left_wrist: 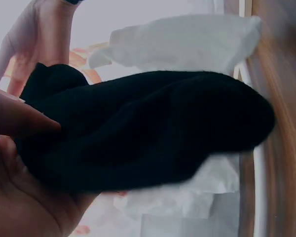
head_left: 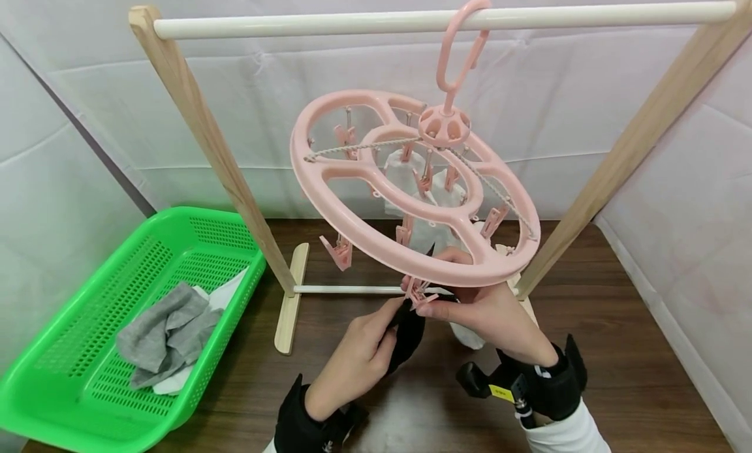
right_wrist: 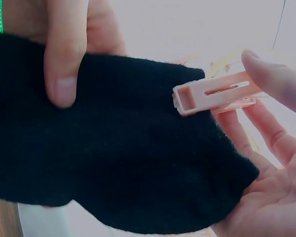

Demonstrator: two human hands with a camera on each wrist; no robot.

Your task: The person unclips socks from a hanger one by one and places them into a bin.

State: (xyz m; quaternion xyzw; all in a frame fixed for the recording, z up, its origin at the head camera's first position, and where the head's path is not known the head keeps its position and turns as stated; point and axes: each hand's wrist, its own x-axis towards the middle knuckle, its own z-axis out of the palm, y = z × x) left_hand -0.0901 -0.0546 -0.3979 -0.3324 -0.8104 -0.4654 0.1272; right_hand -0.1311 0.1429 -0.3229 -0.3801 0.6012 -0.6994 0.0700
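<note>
A black sock (left_wrist: pixel 148 131) is pinched near its cuff by my left hand (head_left: pixel 358 348), the thumb lying on top of the fabric. My right hand (head_left: pixel 505 316) pinches a pink clothes peg (right_wrist: pixel 214 93) between thumb and fingers. The peg's tip overlaps the sock's cuff edge in the right wrist view; whether it bites the fabric I cannot tell. This peg hangs from the near rim of a round pink clip hanger (head_left: pixel 376 241), which tilts down toward my hands. White cloth pieces (left_wrist: pixel 187 42) hang behind the black sock.
The hanger's hook (head_left: pixel 449 55) sits over a white rod (head_left: pixel 305 25) between wooden posts (head_left: pixel 214 140). A green basket (head_left: pixel 232 329) stands at left, holding a grey cloth (head_left: pixel 167 332) and white cloth (head_left: pixel 226 293). Other pegs (head_left: pixel 339 252) dangle around the hanger.
</note>
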